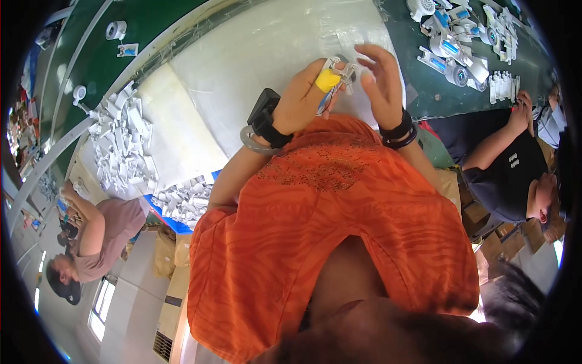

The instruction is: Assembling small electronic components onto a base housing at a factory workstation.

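Observation:
My left hand (298, 100) is closed around a small white plastic housing (348, 73) with thin wires and a bit of blue on it. Yellow tape (328, 80) is wrapped about that hand's thumb. Just right of the housing is my right hand (384, 91), its fingers apart and nothing seen in them. Whether its fingertips touch the housing I cannot tell. Both hands are over the near edge of the table's pale plastic-covered sheet (242, 73). The underside of the housing is hidden by my left fingers.
Loose white plastic parts (124, 142) are heaped at the left, with more in a blue bin (182, 203) below. Assembled white units (451, 48) with blue pieces lie on the green surface (418, 82) at the right. Co-workers sit at left (109, 236) and right (500, 164).

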The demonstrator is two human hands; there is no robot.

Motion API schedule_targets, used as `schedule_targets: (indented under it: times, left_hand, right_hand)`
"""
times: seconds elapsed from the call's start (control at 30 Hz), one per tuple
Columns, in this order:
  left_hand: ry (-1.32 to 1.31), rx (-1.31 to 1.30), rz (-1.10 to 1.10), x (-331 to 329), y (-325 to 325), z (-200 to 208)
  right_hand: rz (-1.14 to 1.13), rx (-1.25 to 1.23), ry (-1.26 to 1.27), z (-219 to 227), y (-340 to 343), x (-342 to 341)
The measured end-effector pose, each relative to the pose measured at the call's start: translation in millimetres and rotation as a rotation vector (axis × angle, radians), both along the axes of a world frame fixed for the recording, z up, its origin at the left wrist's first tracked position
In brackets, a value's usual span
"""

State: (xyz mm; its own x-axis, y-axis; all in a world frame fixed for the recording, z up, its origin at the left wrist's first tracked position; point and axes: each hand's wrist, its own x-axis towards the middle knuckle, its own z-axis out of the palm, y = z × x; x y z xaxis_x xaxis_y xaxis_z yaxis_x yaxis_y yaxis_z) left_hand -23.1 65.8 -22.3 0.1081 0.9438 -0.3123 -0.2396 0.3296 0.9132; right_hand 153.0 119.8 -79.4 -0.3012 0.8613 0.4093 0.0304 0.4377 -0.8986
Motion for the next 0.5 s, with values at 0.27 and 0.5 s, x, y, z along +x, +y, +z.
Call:
schedule_targets:
  times: [0.27, 0.5]
  left_hand:
    - [0.064, 0.003, 0.005, -9.2, -1.6, -2.3]
    - [0.047, -0.273, 0.191, -17.8, -8.7, -28.6]
  right_hand:
    - [0.262, -0.641, -0.003, -8.2, 18.2, -5.0]
    - [-0.11, -0.087, -0.338, 5.5, 28.8, -6.3]
